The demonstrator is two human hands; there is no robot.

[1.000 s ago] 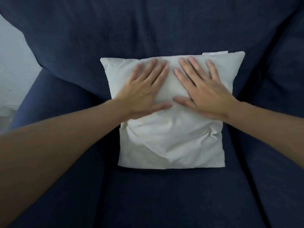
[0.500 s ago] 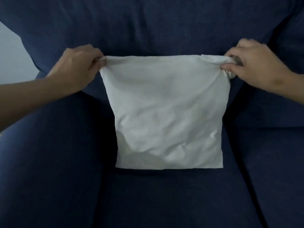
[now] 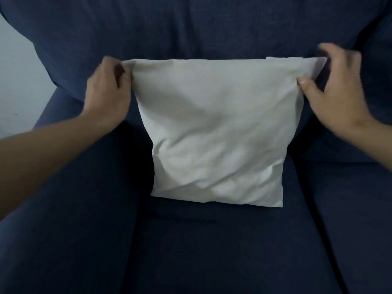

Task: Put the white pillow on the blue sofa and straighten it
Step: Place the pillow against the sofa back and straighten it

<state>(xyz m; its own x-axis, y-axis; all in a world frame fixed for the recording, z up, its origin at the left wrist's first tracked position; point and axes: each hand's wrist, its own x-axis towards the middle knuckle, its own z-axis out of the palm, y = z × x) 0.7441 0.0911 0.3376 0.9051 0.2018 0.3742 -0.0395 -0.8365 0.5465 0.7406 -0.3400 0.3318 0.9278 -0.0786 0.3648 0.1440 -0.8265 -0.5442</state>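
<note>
The white pillow (image 3: 214, 128) stands upright against the backrest of the blue sofa (image 3: 191, 251), its lower edge on the seat. Its top edge is flat and stretched, and the lower part is creased. My left hand (image 3: 106, 92) is curled around the pillow's top left corner and pinches the fabric. My right hand (image 3: 337, 92) is beside the top right corner, blurred, with its fingers spread. Only its thumb touches the pillow's right edge, and the corner itself shows free.
The sofa's armrests (image 3: 63, 187) rise on both sides of the seat, close to the pillow. A pale wall and floor (image 3: 19, 81) show past the left armrest.
Both hands went from pressing flat on the pillow's front to pulling its top corners apart. Since then the right hand has loosened from its corner and both hands sit lower.
</note>
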